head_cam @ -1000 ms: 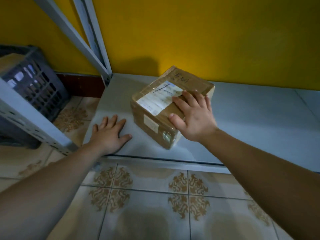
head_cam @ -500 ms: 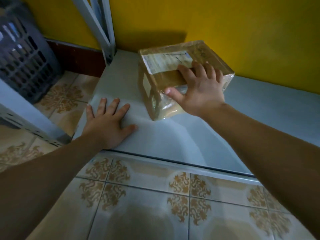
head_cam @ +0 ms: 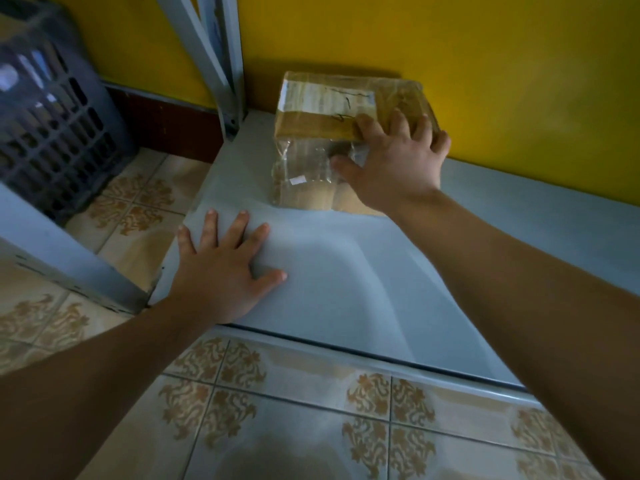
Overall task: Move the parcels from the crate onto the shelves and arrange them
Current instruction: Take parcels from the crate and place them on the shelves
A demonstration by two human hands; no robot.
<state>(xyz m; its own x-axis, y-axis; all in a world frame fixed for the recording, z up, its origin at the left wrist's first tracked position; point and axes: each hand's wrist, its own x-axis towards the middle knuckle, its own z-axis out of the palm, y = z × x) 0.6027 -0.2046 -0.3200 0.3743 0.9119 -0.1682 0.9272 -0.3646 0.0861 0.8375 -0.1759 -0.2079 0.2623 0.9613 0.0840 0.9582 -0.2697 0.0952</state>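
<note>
Going bare on both arms, from the lower edge of view right out to the fingertips. Showing a left forearm [head_cam: 104, 368], broad and shadowed at the bottom corner, narrowing steadily to a slim wrist. Showing a right forearm [head_cam: 519, 289] of like build on the opposite side, catching slightly more light along its upper edge. Ending in a left hand [head_cam: 221, 268] with five fingers [head_cam: 209, 230], displaying short, pale, trimmed nails [head_cam: 243, 213] at the tips and soft ridges of knuckle and tendon across the back. Ending likewise in a right hand [head_cam: 394, 168] with a broad back and rounded knuckles, looking a little softer in outline around the fingers.
</note>
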